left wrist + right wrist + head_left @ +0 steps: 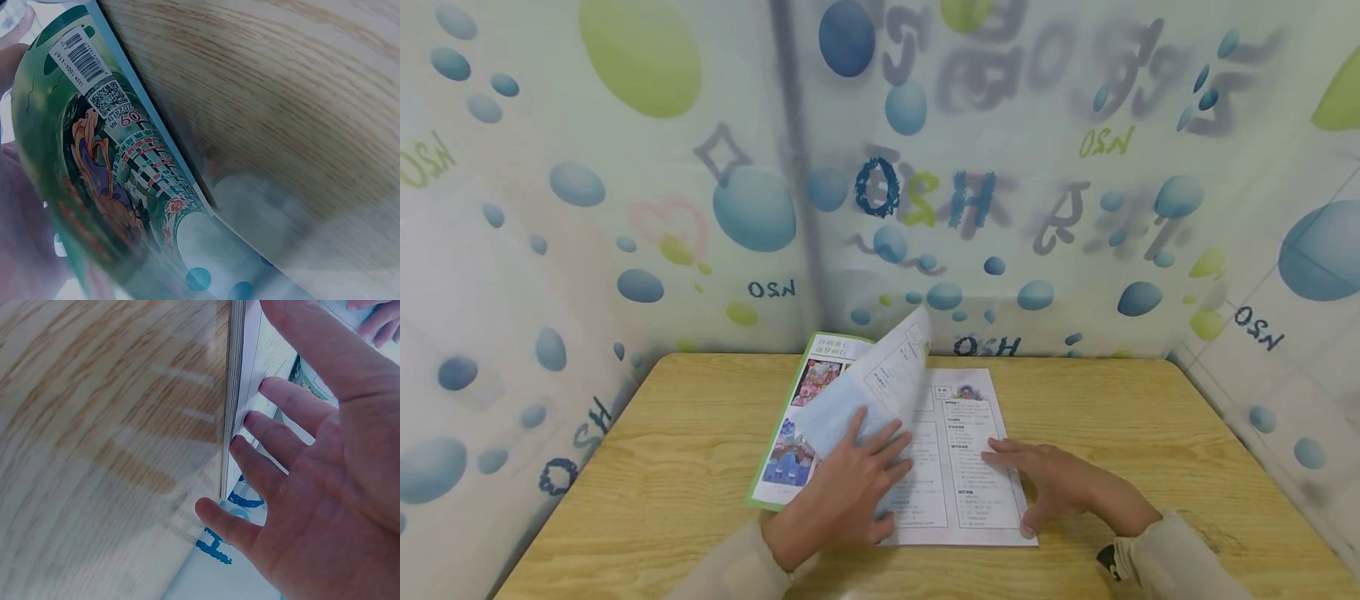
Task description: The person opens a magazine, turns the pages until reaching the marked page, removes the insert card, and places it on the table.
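Thin curled page (887, 375) under left hand (850, 483), right hand (1060, 483) touching flat magazine (931, 479), both grips loosely spread, wood-grained table (685, 467)

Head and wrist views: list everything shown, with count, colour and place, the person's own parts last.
backdrop: count unclear, pale, blue and green spots, upper head view
table: 1, light brown, lower head view
magazine: 1, green and white, open on the table
lifted page: 1, white and blue, in the magazine
printed codes: 2, black and white, on the magazine's cover
dark object: 1, black, lower right
sleeves: 2, cream, lower head view
left hand: 1, bare, on the lifted page
right hand: 1, bare, on magazine
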A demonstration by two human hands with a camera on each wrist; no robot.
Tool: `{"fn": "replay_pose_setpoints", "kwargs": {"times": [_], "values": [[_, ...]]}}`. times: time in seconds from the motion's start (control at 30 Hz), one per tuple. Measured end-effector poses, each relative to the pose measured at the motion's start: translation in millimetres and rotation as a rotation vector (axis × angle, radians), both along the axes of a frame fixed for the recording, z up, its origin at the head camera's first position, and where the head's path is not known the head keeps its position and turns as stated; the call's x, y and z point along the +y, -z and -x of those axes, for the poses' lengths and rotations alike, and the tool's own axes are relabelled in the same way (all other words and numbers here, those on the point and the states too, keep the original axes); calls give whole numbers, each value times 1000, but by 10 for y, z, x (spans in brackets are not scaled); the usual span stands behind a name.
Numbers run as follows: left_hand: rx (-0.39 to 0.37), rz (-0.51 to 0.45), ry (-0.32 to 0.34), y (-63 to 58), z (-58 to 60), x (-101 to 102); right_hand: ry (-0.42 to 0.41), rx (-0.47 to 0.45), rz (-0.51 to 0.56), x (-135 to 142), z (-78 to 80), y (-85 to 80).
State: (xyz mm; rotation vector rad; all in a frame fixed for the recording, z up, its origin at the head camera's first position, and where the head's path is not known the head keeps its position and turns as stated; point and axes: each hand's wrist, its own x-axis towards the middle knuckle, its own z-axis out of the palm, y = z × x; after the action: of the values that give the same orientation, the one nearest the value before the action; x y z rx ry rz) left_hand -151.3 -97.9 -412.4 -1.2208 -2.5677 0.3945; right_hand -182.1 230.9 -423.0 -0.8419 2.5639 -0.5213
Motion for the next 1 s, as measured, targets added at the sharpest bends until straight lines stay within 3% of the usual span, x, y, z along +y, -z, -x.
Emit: {"fn": "replay_pose_setpoints", "kwargs": {"times": [0.37,1.0], "values": [[-166,-88,-71,38,27,-51,7,2,-9,0,19,14],[-327,-202,-167,81,99,-133,3,-14,-6,0,5,-4]]}}
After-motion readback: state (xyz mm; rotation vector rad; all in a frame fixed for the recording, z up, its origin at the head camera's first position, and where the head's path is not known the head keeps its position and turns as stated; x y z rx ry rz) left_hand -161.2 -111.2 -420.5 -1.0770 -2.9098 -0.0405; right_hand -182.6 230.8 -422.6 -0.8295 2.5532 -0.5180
